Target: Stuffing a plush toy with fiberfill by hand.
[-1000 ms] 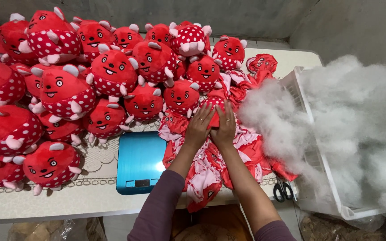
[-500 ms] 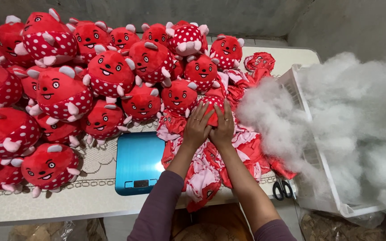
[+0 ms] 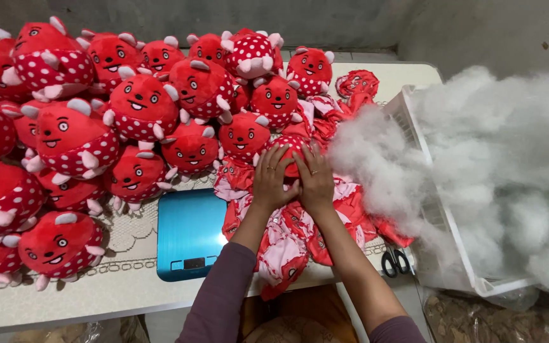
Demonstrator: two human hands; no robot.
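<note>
My left hand [image 3: 273, 179] and my right hand [image 3: 316, 181] rest side by side, fingers spread, pressing on a red polka-dot plush toy [image 3: 292, 145] at the table's middle. The toy lies on a heap of flat, unstuffed red-and-pink plush skins [image 3: 300, 235]. Both wrists show purple sleeves. Much of the toy is hidden under my fingers.
Many stuffed red round plush toys [image 3: 141, 108] are piled across the left and back of the table. A blue flat scale [image 3: 190, 234] lies at the front. A white crate [image 3: 440, 216] overflowing with white stuffing fibre [image 3: 497, 165] stands right. Scissors [image 3: 396, 262] lie by the crate.
Both hands have stayed pressed on the same plush toy, with the fingers shifting slightly forward over it. Nothing else has moved.
</note>
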